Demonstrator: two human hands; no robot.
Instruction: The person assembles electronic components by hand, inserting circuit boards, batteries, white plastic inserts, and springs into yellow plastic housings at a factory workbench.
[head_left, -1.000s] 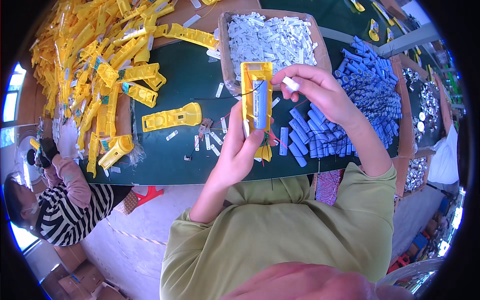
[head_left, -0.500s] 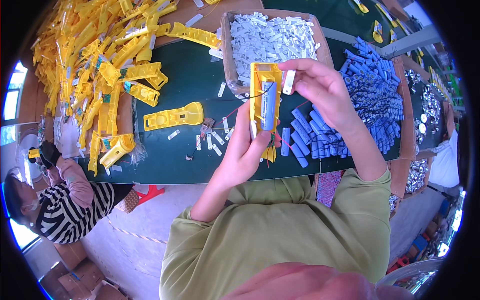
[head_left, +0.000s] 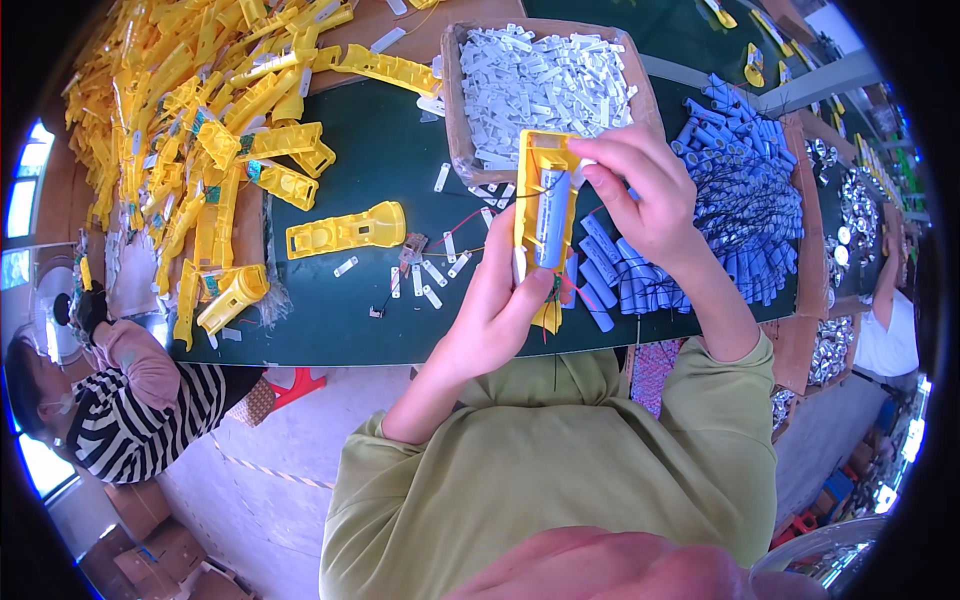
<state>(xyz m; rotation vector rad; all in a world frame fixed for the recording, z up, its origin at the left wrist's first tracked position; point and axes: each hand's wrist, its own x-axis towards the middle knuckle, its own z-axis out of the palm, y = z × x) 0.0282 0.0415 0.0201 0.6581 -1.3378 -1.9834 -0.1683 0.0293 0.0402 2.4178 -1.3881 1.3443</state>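
Observation:
My left hand (head_left: 488, 318) is closed round a yellow flashlight half-shell (head_left: 533, 150), held tilted above the table's near edge. Inside the shell lies a blue cylindrical battery (head_left: 551, 218), with a dark wire across it and thin red wires hanging at the shell's lower end. My right hand (head_left: 648, 200) is at the shell's upper right edge, thumb and fingers pinching a small white plastic strip (head_left: 585, 170); the fingers hide most of it. Another yellow half-shell (head_left: 350, 232) lies on the green table to the left, near several loose white strips (head_left: 433, 272).
A cardboard box (head_left: 458, 125) full of white strips stands beyond my hands. Blue batteries (head_left: 745, 210) with black wires are heaped to the right. Yellow shells (head_left: 170, 110) pile up at the far left. A co-worker in a striped top (head_left: 150, 420) sits at the left; another person (head_left: 888, 330) is far right.
The shell has moved slightly right and toward me in my left hand. My right fingers have turned inward at its edge, hiding more of the white strip.

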